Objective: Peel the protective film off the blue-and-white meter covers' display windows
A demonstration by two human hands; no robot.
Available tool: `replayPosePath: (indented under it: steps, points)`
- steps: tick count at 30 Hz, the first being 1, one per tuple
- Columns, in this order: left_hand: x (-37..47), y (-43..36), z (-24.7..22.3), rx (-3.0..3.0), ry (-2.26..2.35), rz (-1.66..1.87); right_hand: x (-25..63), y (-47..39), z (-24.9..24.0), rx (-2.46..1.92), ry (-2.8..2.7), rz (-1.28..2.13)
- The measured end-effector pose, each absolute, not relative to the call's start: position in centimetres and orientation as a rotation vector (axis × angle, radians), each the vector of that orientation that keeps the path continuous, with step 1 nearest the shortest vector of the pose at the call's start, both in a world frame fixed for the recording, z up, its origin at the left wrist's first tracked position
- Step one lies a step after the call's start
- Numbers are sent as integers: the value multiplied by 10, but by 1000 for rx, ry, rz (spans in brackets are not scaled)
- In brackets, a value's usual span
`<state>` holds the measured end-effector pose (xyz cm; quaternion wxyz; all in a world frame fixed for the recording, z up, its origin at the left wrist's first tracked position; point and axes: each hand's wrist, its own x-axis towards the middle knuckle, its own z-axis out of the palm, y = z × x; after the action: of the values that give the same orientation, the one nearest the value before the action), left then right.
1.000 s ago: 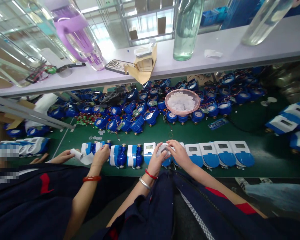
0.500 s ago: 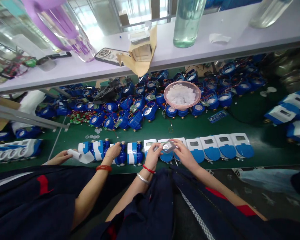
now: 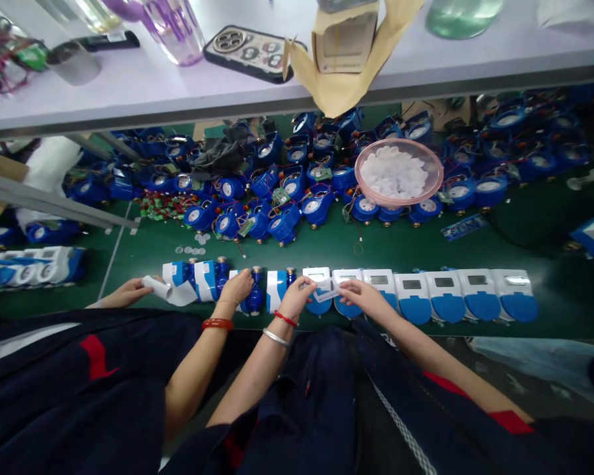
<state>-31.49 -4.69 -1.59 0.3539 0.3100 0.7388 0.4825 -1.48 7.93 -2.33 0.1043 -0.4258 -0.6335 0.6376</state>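
Note:
In the head view, my left hand (image 3: 297,298), with a red string and a silver bangle at its wrist, pinches one side of a small white card (image 3: 328,295) that looks partly see-through. My right hand (image 3: 365,297) grips the opposite edge between thumb and fingers. The card is held just above a row of white-and-blue meters with small displays (image 3: 444,297). Parts of the meters beneath are hidden by my hands. Left of my hands, a blue-and-white meter (image 3: 277,292) lies on the green bench.
A co-worker's hand (image 3: 130,293) holds a white paper roll (image 3: 157,287); their other hand (image 3: 238,287) touches a meter. Behind are many blue meters with loose wires and a pink bowl (image 3: 359,181) of white pieces. A shelf (image 3: 143,99) overhangs, bearing a phone (image 3: 257,54) and brown-wrapped box (image 3: 345,43).
The view has shifted downward and closer to the bench. Between my hands the card has turned from a grey, glossy look to a flatter white face, both hands still on it.

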Motion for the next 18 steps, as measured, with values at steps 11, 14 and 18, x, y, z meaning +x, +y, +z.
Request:
replayPosePath:
  steps: [11,14,18]
  points:
    - [-337,-47,-56,1828,2080,555,-71,84,-70,-1484,-1395,2115]
    - [-293,-33,-67,1844,2078,542,-79,86,-81,-1514,-1308,2118]
    - [-277,-21,-83,1919,2087,494,-83,88,-85,-1518,-1338,2101]
